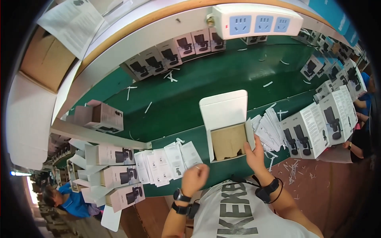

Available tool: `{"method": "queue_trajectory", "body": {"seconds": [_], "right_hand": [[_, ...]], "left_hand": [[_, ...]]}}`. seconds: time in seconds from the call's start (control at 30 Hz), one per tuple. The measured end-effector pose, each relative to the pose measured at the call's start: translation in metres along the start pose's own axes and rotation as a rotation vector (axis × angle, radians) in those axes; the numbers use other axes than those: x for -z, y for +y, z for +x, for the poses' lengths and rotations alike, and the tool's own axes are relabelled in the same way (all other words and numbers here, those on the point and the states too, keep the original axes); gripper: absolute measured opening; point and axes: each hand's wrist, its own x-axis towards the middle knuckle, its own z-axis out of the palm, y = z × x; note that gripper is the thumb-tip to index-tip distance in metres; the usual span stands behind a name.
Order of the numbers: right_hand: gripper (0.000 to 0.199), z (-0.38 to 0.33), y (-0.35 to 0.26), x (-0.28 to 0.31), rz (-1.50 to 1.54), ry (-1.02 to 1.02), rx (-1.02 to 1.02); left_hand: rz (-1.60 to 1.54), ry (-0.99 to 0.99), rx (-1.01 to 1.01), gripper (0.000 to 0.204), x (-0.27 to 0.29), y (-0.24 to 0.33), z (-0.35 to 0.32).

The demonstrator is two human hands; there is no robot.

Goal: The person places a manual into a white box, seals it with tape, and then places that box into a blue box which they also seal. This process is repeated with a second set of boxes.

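An open white carton (223,108) stands in front of me at the near edge of the green bench, its lid folded up and back. Inside lies a brown cardboard insert (227,139) with a dark gap at its lower right corner. My right hand (256,155) grips the carton's right wall, thumb toward the inside. My left hand (194,179) is closed, fingers curled, held just right of a spread of printed leaflets (160,164). A small pale bit shows at its fingertips, too small to name. A second pile of leaflets (268,131) lies right of the carton.
Open printed cartons (119,174) stand in a row at left; closed ones (305,131) stand at right. More cartons (184,45) line the back under a shelf with a power strip (258,23). Paper strips litter bench and floor. People sit at far left (75,202) and right.
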Motion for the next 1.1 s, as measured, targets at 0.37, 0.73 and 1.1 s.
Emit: {"method": "queue_trajectory", "body": {"seconds": [0.37, 0.73, 1.1], "right_hand": [[0.064, 0.028, -0.023, 0.044, -0.051, -0.223, -0.031], [0.062, 0.037, -0.014, 0.053, -0.042, -0.212, 0.014], [0.064, 0.038, -0.007, 0.046, 0.022, -0.204, 0.010]], "left_hand": [[0.685, 0.350, 0.549, 0.068, -0.044, -0.154, 0.037], [0.182, 0.753, 0.013, 0.075, -0.028, -0.105, 0.028], [-0.154, 0.539, -0.975, 0.091, 0.000, 0.157, 0.085]]}}
